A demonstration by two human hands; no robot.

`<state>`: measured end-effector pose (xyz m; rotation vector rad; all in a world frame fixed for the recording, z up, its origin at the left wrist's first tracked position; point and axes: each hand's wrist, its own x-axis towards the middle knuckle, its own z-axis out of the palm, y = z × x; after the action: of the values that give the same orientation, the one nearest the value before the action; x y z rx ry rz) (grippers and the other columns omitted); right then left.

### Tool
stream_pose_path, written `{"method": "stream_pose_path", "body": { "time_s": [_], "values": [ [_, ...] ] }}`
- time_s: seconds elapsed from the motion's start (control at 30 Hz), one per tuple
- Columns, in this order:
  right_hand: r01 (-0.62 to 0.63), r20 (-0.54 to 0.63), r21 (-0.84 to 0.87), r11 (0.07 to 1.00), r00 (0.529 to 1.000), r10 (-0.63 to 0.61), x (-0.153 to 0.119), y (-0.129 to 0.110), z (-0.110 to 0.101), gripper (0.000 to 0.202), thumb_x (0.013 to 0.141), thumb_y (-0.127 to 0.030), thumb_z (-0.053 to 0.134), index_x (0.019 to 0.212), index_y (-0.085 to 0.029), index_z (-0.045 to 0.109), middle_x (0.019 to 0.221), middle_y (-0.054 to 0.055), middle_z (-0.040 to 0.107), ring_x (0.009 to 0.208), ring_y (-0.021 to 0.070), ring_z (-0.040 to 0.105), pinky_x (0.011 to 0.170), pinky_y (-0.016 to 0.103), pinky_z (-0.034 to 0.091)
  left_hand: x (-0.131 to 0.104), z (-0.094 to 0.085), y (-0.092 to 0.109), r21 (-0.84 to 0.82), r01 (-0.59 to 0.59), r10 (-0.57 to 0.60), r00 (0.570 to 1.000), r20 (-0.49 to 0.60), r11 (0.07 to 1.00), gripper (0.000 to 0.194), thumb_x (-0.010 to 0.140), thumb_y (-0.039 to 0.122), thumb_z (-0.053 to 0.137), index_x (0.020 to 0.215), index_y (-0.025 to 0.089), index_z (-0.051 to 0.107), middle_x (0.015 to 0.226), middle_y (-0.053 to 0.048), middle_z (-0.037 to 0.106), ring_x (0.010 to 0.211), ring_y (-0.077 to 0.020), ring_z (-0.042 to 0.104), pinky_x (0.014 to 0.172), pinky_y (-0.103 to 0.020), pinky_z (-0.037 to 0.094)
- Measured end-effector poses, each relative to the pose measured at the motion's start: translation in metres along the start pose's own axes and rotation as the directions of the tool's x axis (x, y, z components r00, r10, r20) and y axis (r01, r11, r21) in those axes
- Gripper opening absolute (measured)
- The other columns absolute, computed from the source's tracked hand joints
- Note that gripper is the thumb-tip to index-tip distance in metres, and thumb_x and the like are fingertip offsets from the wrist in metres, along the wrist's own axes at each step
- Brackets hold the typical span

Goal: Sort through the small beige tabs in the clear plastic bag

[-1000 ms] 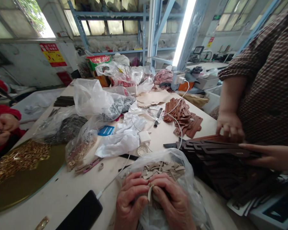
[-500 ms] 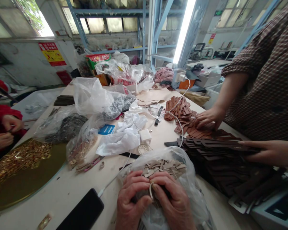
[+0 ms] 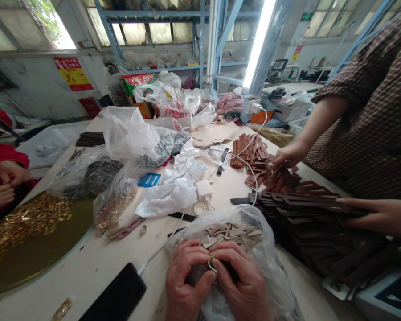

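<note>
Curving between both hands (image 3: 186,281) (image 3: 243,281), small pale strip (image 3: 210,265), plastic bag (image 3: 276,273) beneath

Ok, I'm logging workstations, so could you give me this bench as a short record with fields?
left hand: pinching a small curved strip
right hand: pinching the same strip
under hands: translucent plastic bag holding grey-beige pieces
left of hands: black phone, white cable attached
far left: tray with gold-coloured pieces
right: co-worker's hand at reddish-brown pieces
</note>
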<state>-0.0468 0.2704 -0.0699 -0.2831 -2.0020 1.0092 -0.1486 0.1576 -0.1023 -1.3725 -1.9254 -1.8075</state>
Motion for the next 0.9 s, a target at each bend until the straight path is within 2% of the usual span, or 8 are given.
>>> {"method": "stream_pose_path", "body": {
  "time_s": [0.17,0.27,0.4,0.53,0.63,0.9],
  "values": [
    [0.020,0.014,-0.009,1.000,1.000,-0.020,-0.0011,0.0008,-0.0005,0.012,0.098,-0.016,0.063,0.093,-0.025,0.069,0.090,-0.003,0.074,0.088,0.0066,0.071,0.078,0.014,0.059,0.0052,-0.0010,0.0045,0.105,-0.074,0.077,0.997,-0.018,0.992,0.008,0.101,0.034,0.068,0.099,0.027,0.068,0.093,0.005,0.078,0.105,-0.0116,0.073,0.107,-0.024,0.055],
    [0.033,0.012,-0.014,0.999,0.999,-0.032,-0.0010,0.0005,-0.0009,0.012,0.098,-0.015,0.063,0.093,-0.024,0.070,0.090,-0.002,0.074,0.086,0.0073,0.072,0.077,0.016,0.061,0.0064,-0.0005,0.0053,0.134,-0.078,0.083,0.996,-0.035,0.988,0.007,0.101,0.031,0.068,0.096,0.026,0.067,0.091,0.005,0.077,0.101,-0.0123,0.075,0.106,-0.025,0.057],
    [0.035,0.024,-0.022,0.999,0.999,-0.034,-0.0014,0.0005,-0.0012,0.012,0.099,-0.017,0.063,0.096,-0.026,0.071,0.091,-0.004,0.075,0.087,0.0065,0.072,0.077,0.015,0.060,0.0036,0.0030,0.0016,0.103,-0.056,0.063,0.996,-0.068,0.993,0.005,0.099,0.025,0.069,0.094,0.026,0.067,0.089,0.005,0.077,0.099,-0.0131,0.075,0.107,-0.026,0.057],
    [0.064,0.024,-0.058,0.996,0.998,-0.063,-0.0012,0.0004,-0.0015,0.015,0.096,-0.014,0.062,0.096,-0.027,0.070,0.091,-0.004,0.075,0.087,0.0063,0.072,0.078,0.016,0.061,0.0019,0.0044,-0.0005,0.052,-0.039,0.042,0.996,-0.075,0.998,0.008,0.098,0.020,0.068,0.093,0.026,0.067,0.090,0.007,0.077,0.101,-0.0095,0.074,0.109,-0.020,0.053],
    [0.071,0.041,-0.076,0.995,0.997,-0.068,-0.0002,-0.0006,-0.0026,0.018,0.093,-0.014,0.061,0.099,-0.028,0.069,0.093,-0.006,0.075,0.089,0.0058,0.072,0.080,0.016,0.061,0.0018,0.0035,0.0000,0.009,-0.019,0.020,0.998,-0.065,1.000,0.008,0.099,0.021,0.069,0.093,0.027,0.067,0.091,0.008,0.076,0.103,-0.0068,0.072,0.111,-0.015,0.050],
    [0.073,0.063,-0.063,0.995,0.996,-0.069,0.0027,-0.0062,-0.0073,0.017,0.092,-0.018,0.060,0.101,-0.029,0.067,0.097,-0.008,0.075,0.092,0.0035,0.071,0.084,0.012,0.059,0.0041,-0.0002,0.0045,-0.005,0.014,-0.014,0.999,-0.038,1.000,0.006,0.100,0.027,0.071,0.094,0.027,0.069,0.090,0.009,0.076,0.101,-0.0065,0.073,0.109,-0.014,0.053]
  ]
}}
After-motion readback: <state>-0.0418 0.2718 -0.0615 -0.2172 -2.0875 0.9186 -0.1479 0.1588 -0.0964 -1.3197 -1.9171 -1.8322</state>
